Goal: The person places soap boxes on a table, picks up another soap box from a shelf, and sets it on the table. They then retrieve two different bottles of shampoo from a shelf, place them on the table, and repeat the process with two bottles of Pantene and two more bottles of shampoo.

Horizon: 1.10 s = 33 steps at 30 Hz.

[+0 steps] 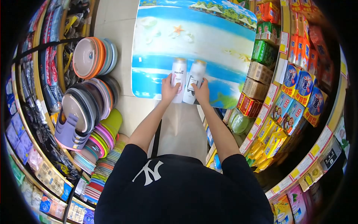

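Observation:
Two white shampoo bottles lie side by side on a table with a beach-print cover. My left hand grips the lower end of the left bottle, which bears a Pantene label. My right hand holds the bottom of the right bottle. Both bottles have gold caps pointing away from me. My arms reach forward from a black shirt with a white logo.
Stacks of coloured plastic basins and plates stand on the left. Shelves on the right hold detergent bags, boxes and packets. A pale tiled floor runs between them.

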### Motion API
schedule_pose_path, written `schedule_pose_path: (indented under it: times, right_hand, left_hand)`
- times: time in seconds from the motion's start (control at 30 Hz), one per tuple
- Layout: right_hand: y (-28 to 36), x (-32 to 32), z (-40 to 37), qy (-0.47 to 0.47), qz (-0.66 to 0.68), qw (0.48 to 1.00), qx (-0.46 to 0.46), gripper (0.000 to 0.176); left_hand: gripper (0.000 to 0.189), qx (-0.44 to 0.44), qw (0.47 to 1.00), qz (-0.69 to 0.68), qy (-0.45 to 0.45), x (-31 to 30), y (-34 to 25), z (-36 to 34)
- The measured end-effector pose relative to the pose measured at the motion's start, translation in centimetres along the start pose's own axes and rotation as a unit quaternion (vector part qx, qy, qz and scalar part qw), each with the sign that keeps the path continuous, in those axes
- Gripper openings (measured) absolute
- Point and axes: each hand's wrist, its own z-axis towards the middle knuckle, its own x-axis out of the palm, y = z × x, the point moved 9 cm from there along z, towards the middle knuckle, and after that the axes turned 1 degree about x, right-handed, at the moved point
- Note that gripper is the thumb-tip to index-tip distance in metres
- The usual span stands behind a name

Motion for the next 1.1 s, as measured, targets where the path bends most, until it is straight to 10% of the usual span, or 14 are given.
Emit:
schedule_pose_path:
  times: [0.5,0.87,1.1]
  right_hand:
    - [-2.0,-3.3,-5.6,0.121,-0.046,0.991,-0.033,0.039]
    - [-20.2,-6.8,-18.4,0.065,0.074,0.991,0.094,0.027]
    - [-10.2,-9.8,-28.8,0.254,-0.244,0.936,0.024,0.023]
  left_hand:
    - [0.045,-0.059,0.964,-0.001,0.258,-2.9,0.2,-2.9]
    - [0.038,-0.109,0.976,0.010,0.189,-15.2,11.5,-10.9]
    - [0.034,-0.023,0.987,0.039,0.151,-14.7,17.7,-13.6]
